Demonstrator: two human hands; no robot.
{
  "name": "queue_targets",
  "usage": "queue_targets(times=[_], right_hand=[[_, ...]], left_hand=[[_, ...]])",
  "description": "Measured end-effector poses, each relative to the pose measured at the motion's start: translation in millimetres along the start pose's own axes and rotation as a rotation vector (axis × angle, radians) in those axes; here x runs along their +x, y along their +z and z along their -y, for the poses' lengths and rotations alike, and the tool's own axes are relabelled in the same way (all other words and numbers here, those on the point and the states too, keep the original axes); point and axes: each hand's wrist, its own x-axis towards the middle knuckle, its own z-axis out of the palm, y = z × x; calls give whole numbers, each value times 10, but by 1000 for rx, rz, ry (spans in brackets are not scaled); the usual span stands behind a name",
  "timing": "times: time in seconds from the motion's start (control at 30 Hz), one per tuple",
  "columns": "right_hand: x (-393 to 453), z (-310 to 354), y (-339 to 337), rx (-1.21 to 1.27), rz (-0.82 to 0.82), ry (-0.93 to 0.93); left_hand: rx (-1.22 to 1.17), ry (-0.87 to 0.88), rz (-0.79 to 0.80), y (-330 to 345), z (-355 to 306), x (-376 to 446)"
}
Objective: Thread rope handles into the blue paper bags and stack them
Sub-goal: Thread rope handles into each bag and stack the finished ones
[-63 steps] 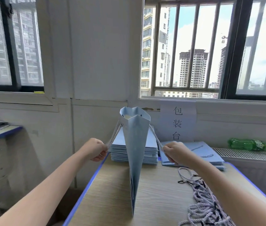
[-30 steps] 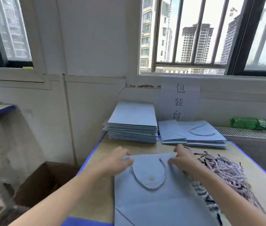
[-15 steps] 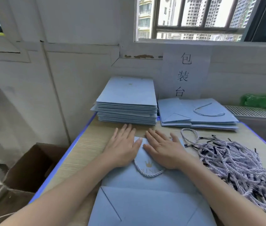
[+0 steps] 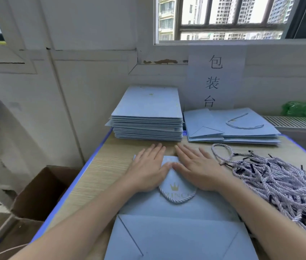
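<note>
A blue paper bag (image 4: 176, 228) lies flat on the wooden table (image 4: 103, 171) in front of me, its rope handle (image 4: 178, 198) looped over a gold crown print. My left hand (image 4: 146, 169) and my right hand (image 4: 195, 169) press flat on the bag's top edge, fingers straight, thumbs almost touching. A tall stack of flat blue bags (image 4: 148, 117) stands at the back. A lower stack of bags with handles (image 4: 232, 126) lies to its right. A pile of loose twisted ropes (image 4: 272, 182) covers the table's right side.
A paper sign with characters (image 4: 215, 79) hangs on the wall behind the stacks. A green bottle (image 4: 304, 109) lies on the radiator ledge at right. An open cardboard box (image 4: 41, 192) sits on the floor left of the table's blue edge.
The bag stood upright with both hands pulling its handles, then was laid flat. Both hands now press flat on its top edge and have slid slightly further up the bag.
</note>
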Motion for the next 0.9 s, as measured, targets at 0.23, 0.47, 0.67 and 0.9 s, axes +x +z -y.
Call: queue_targets(times=[0.23,0.47,0.67,0.9], right_hand=[[-15,29,60,-6,6,19],[-22,57,41,41,-113,-36],[-62,45,101,116,-123,-9],[-136,46,80,100,-127,147]], left_hand=[[68,28,-57,-40,-38,-90],[52,28,-3,23,-6,-62],[-52,-23,-162,-11,4,-168],[-217,-118,-197,-82,6,-245]])
